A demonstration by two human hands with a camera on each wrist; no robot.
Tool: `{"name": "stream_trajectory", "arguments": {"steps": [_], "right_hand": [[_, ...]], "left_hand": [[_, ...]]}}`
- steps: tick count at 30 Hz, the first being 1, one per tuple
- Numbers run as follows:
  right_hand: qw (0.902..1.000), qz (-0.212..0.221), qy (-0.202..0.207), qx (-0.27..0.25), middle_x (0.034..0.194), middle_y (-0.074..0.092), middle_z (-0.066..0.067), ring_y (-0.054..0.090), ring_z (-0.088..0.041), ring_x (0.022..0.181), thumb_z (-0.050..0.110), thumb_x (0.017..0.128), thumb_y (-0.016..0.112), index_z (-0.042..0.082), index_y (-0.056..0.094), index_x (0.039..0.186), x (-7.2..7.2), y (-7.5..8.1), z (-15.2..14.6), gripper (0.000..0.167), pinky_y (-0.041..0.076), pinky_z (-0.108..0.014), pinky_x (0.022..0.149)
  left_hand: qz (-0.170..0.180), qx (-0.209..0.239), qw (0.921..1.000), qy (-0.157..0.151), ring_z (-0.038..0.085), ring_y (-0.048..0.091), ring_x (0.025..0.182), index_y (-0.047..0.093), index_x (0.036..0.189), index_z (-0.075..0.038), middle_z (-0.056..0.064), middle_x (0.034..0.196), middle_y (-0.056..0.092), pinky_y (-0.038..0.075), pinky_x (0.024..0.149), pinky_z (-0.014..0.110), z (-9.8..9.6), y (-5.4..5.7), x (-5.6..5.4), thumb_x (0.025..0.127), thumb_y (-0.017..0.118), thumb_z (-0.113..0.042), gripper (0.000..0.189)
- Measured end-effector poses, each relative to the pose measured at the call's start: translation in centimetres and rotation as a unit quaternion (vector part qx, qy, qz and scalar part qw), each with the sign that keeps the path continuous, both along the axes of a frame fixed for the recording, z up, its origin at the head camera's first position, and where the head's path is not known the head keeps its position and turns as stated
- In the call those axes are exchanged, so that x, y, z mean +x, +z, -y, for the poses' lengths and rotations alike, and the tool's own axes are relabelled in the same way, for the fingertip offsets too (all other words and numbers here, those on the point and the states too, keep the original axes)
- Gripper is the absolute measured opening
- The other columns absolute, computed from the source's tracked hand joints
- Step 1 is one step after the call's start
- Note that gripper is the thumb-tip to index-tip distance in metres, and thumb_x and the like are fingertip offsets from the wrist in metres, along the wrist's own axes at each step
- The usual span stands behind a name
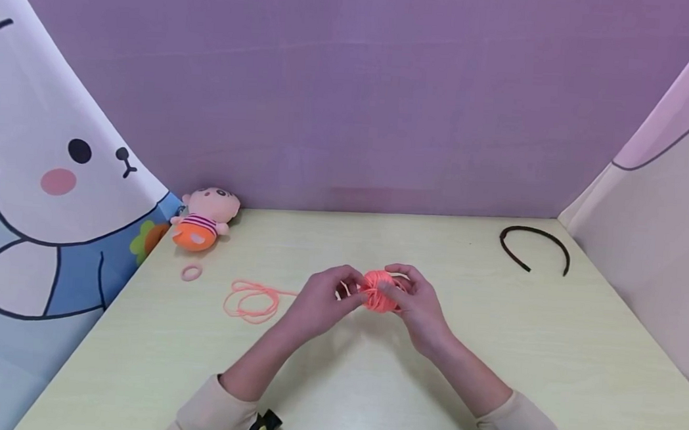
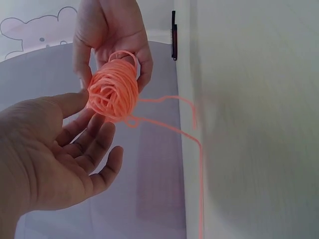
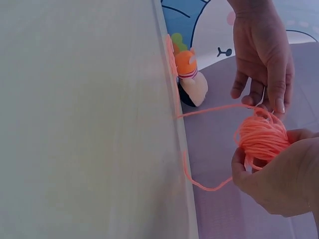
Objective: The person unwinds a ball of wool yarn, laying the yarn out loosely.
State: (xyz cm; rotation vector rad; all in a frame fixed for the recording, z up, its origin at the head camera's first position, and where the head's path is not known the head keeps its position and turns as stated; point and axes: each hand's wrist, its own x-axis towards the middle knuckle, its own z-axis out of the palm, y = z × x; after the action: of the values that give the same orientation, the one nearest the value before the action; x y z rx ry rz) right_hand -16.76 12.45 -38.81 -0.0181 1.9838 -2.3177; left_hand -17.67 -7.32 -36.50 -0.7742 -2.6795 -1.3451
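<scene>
A ball of coral-orange yarn [image 1: 379, 291] is held up over the table between both hands. My right hand [image 1: 424, 309] grips it from the right, thumb across the front and fingers behind. From the left, my left hand [image 1: 327, 299] pinches its near end with thumb and index finger; the other fingers [image 2: 102, 144] are loosely bent below. In the left wrist view the wound strands of the yarn ball [image 2: 113, 89] show, with a loop round a right fingertip. Two loose strands hang from the ball, and one runs left to a loosely coiled length of yarn [image 1: 253, 301] on the table.
A plush doll [image 1: 202, 219] in striped top and orange bottoms sits at the table's back left corner. A small pink ring [image 1: 191, 272] lies before it. At the back right lies a dark curved headband [image 1: 535, 236]. Printed cloth walls enclose the table [image 1: 549, 359].
</scene>
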Motion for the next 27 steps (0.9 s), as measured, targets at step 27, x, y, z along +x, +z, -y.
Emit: {"name": "stream_trajectory", "arguments": {"steps": [27], "right_hand": [[0.9994,0.004,-0.032,-0.015,0.099,0.065,-0.005,0.065,-0.012,0.082,0.0,0.097,0.063,-0.003,0.048,0.133,-0.2,-0.1,-0.1,0.039,0.055,-0.025,0.072]], "left_hand": [[-0.004,-0.012,0.9978,0.065,0.013,0.062,0.079,0.067,0.092,-0.017,-0.008,0.084,0.065,0.052,0.067,0.032,2.1,1.0,-1.0,0.096,0.07,-0.01,0.008]]}}
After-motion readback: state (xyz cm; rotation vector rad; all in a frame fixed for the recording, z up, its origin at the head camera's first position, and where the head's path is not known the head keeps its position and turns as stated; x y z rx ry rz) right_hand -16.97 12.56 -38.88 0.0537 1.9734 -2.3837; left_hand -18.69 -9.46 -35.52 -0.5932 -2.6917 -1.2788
